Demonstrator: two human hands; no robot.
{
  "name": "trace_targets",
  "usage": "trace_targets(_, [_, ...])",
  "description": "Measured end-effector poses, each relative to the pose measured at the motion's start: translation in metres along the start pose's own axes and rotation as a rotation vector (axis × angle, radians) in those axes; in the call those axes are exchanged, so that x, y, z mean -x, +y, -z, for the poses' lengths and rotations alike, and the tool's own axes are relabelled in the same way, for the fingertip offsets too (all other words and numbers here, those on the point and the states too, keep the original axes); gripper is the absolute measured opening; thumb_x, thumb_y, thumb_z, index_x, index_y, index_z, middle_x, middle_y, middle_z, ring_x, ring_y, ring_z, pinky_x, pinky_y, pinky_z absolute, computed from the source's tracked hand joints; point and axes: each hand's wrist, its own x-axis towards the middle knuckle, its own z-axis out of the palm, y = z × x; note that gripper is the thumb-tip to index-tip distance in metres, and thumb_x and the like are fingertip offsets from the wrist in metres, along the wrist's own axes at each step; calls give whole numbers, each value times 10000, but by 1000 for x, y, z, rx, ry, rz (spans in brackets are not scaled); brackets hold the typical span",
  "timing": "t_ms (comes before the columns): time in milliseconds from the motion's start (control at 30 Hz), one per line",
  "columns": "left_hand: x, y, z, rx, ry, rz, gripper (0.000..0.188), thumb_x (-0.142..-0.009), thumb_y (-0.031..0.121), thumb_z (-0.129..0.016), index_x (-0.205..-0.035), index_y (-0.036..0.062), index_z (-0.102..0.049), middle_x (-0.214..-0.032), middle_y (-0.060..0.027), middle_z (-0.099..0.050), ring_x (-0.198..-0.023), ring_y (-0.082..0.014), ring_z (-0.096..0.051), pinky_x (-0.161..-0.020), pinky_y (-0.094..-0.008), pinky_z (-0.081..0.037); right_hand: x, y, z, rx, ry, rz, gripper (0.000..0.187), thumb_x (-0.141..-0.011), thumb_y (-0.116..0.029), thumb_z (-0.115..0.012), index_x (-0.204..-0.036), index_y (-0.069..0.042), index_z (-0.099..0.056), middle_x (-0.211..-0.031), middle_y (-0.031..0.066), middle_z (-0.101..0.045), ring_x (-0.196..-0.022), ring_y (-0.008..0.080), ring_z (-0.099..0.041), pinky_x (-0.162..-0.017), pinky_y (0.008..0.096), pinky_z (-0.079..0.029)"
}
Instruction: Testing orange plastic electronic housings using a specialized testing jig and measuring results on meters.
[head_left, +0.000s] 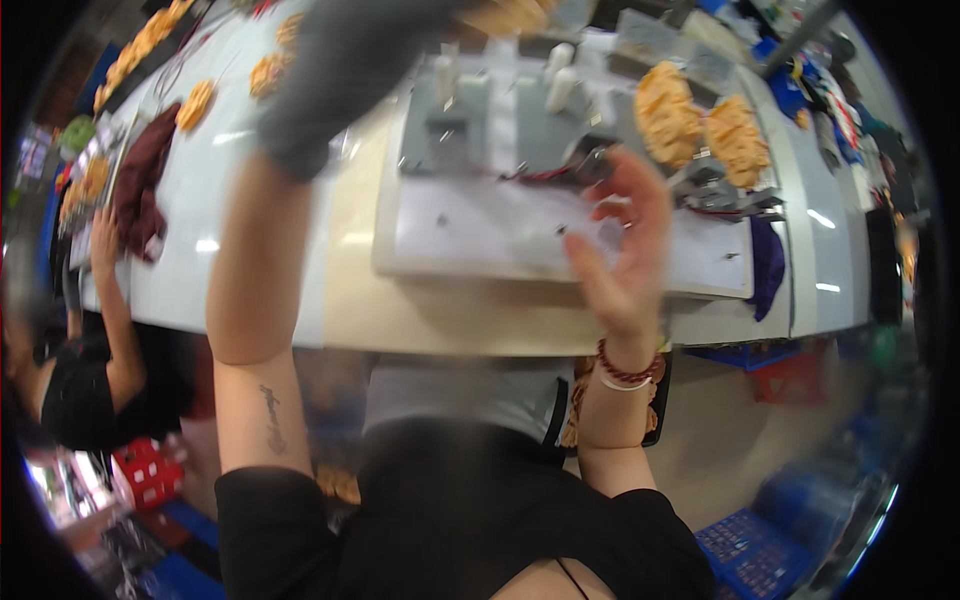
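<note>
My left hand [350, 75], in a grey glove and smeared by motion, stretches far forward over the table to the top of the view. Its fingers are too blurred to read. Just beyond them is a wrinkled tan-orange piece [508, 16]; I cannot tell whether they touch. My bare right hand [632, 235], with red and white bracelets at the wrist, is above the front of a white board fixture [480, 230]. Its thumb and fingers are apart around nothing I can see. Close to its fingertips is a dark metal clamp [592, 158] on the fixture.
Grey plates [555, 135] with white posts [563, 90] stand on the fixture. Two tan-orange pieces [668, 112] lie at its right, near another clamp [708, 188]. A purple cloth [766, 268] hangs beside it. At left, another person's arm [118, 300] reaches a maroon cloth [145, 180].
</note>
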Motion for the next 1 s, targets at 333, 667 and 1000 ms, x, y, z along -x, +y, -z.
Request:
trace_targets(333, [393,-63,109,414,58,1375,279,-843,152,-580,-1089,21,-589,-1074,-48,-586,-991,-115,-514,-826,-258,-413,39,0,77,132,317,-24,451,-818,-32,-558,-1241,104,-476,-1164,173,-545,-1065,219,-525,-922,331,-435])
trace_targets(667, [205,0,88,622,-76,362,176,-662,10,-543,-808,-51,-620,-771,-100,-609,-668,-150,-564,-627,-258,-431,2,-1,64,678,-171,-83,102,-758,-12,-643,-841,8,-587,-782,124,-559,-747,282,-555,-703,325,-440])
trace_targets(1000, [122,-8,-45,-54,181,0,130,-767,162,-719,-793,99,-608,-739,-40,-568,-708,-245,-558,-645,-370,-439,1,7,75,563,-175,-6,99,-693,-2,-614,-740,15,-528,-700,82,-478,-643,194,-468,-601,276,-360])
